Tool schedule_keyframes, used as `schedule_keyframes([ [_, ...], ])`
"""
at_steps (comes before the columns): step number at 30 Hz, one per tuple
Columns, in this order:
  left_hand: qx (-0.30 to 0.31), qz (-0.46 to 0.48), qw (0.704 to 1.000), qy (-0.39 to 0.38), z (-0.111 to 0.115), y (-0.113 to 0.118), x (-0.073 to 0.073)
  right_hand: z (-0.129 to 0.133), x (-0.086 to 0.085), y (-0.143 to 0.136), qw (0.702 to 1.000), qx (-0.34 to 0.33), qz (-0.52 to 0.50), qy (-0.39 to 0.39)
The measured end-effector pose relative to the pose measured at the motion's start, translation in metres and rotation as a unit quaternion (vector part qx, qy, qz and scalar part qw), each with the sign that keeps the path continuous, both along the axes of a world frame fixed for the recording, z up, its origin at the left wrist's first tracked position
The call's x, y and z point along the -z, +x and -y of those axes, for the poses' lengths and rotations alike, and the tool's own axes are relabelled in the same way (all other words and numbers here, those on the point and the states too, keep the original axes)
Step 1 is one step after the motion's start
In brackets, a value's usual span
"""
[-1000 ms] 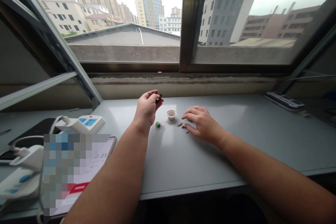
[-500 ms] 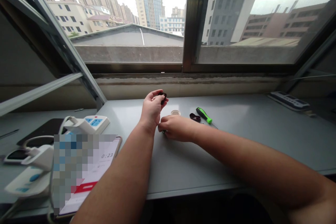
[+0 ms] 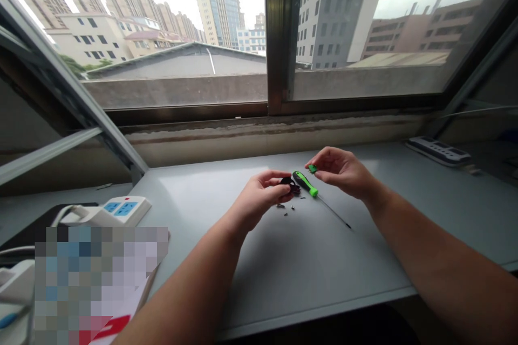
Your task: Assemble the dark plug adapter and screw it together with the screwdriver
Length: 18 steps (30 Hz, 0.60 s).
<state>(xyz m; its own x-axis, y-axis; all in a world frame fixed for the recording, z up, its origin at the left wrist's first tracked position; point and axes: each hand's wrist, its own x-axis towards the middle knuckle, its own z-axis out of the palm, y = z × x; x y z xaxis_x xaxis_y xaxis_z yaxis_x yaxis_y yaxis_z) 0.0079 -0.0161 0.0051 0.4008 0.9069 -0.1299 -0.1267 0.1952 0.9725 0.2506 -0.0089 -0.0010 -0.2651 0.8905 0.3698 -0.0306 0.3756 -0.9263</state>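
My left hand (image 3: pixel 259 197) is closed on a small dark plastic casing (image 3: pixel 286 181), pinched between thumb and fingers. Whether the dark brown part just beyond its fingertips belongs to that casing or lies on the table, I cannot tell. In the fingertips of my right hand (image 3: pixel 343 172), a small green circuit board (image 3: pixel 313 168) is held above the table. A green and black screwdriver (image 3: pixel 306 184) lies between the hands, its shaft slanting toward me. Several tiny metal pieces, among them a screw (image 3: pixel 292 207), are scattered beside my left hand.
The grey table (image 3: pixel 324 275) runs up to the window wall. To the left are a white power strip (image 3: pixel 129 211) with plugs and cords and a partly blurred-out phone (image 3: pixel 156 272). Another power strip (image 3: pixel 439 151) lies at the far right.
My right hand has moved from beside my left wrist to the right, past the screwdriver, and now shows the green board. My left hand has come lower and right. The view has shifted.
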Motion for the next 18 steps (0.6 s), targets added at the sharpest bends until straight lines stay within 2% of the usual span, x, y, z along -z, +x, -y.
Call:
schedule_keyframes([
  [4, 0.026, -0.061, 0.997, 0.043, 0.002, 0.003, 0.002, 0.003, 0.000, -0.008, 0.999, -0.022, -0.010, 0.044],
  [9, 0.049, -0.048, 0.996, 0.053, 0.003, 0.003, 0.002, 0.011, -0.002, -0.015, 0.980, 0.004, 0.125, 0.152],
  [12, 0.052, -0.039, 0.996, 0.061, 0.003, 0.002, 0.001, 0.012, -0.002, -0.018, 0.965, 0.010, 0.158, 0.211],
  [18, 0.044, -0.039, 0.996, 0.061, 0.002, 0.002, 0.001, 0.010, -0.001, -0.019, 0.950, 0.035, 0.193, 0.243],
])
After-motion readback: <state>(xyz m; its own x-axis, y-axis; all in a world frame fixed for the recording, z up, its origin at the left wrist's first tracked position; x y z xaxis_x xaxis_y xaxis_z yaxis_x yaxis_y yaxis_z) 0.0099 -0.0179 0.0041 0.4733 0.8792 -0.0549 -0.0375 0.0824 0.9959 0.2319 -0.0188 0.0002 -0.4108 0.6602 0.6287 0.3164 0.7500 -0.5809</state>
